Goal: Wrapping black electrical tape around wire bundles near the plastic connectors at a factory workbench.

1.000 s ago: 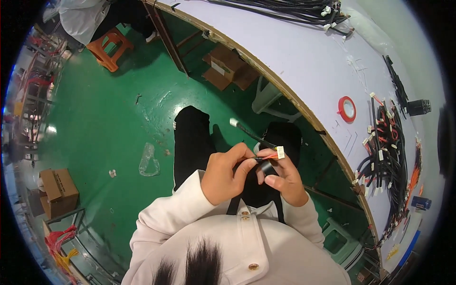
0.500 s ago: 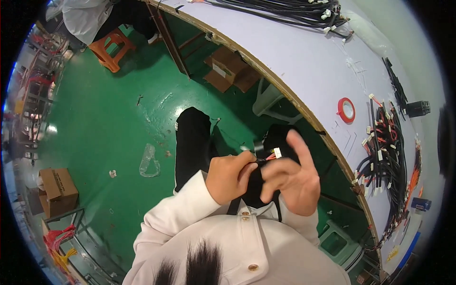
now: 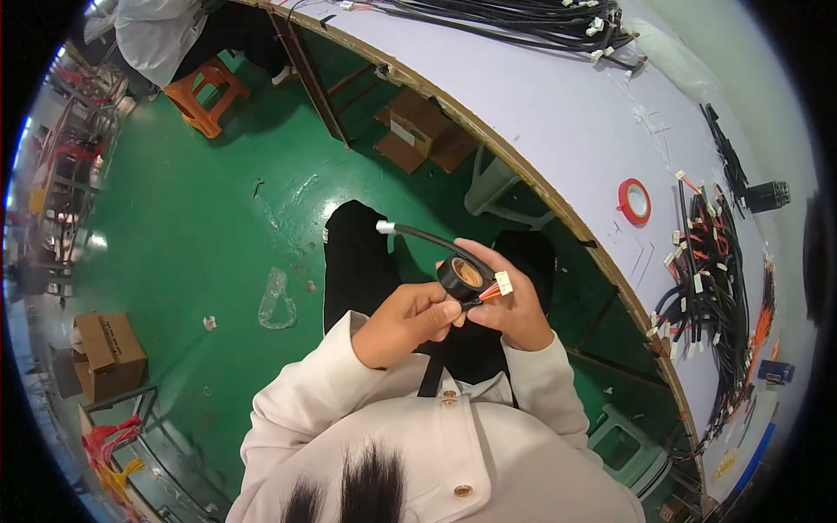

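Note:
Over my lap, my left hand (image 3: 405,324) is closed, thumb and fingers pinching the dark end of a wire harness. The harness has a black sleeved cable (image 3: 436,239) that curves up and left to a white connector (image 3: 385,227). A second white connector (image 3: 503,283) on short red and orange wires sits beside my right hand (image 3: 516,312). This hand is closed around the harness, its thumb near the left fingertips. Between the hands is a roll of black tape (image 3: 459,277), touching the cable; which fingers bear it is partly hidden.
The white worktable (image 3: 558,131) curves along the right, with a roll of red tape (image 3: 635,202), bundled harnesses (image 3: 697,279) and long black cables (image 3: 523,26). A green stool (image 3: 623,444) stands at lower right, an orange stool (image 3: 207,94) by a seated person at upper left. Cardboard boxes (image 3: 109,349) rest on the floor.
My right hand has come down from a raised, spread-finger pose and closed on the harness. The black tape roll and the cable running up and left now show clearly. The left hand keeps its pinch.

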{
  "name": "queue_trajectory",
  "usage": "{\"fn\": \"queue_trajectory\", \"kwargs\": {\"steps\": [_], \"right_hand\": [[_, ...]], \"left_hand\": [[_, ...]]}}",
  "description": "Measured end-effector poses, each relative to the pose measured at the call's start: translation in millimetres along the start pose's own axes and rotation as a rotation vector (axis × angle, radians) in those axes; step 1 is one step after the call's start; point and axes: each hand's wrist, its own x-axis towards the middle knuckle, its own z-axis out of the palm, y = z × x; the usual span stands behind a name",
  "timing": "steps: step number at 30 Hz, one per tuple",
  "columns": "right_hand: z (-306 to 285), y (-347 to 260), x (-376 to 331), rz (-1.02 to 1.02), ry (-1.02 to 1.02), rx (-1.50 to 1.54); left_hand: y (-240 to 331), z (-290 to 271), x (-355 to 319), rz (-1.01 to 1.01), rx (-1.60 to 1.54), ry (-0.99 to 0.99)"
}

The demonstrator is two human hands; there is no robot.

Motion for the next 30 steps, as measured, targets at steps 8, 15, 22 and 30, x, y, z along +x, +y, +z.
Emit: {"fn": "queue_trajectory", "kwargs": {"steps": [8,15,22,30], "right_hand": [[4,16,4,-0.067,0.04,0.254],[6,23,-12,-0.006,0.232,0.017],[30,9,-26,0.041,0.328,0.087],[44,-16,-29,0.049,0.227,0.424]], "left_hand": [[-3,-7,4,-0.101,-0.203,-0.101],[-8,10,4,0.182,0.148,0.206],[-12,8,9,0.619,0.887,0.499],[-14,3,9,0.772,1.2,0.455]]}}
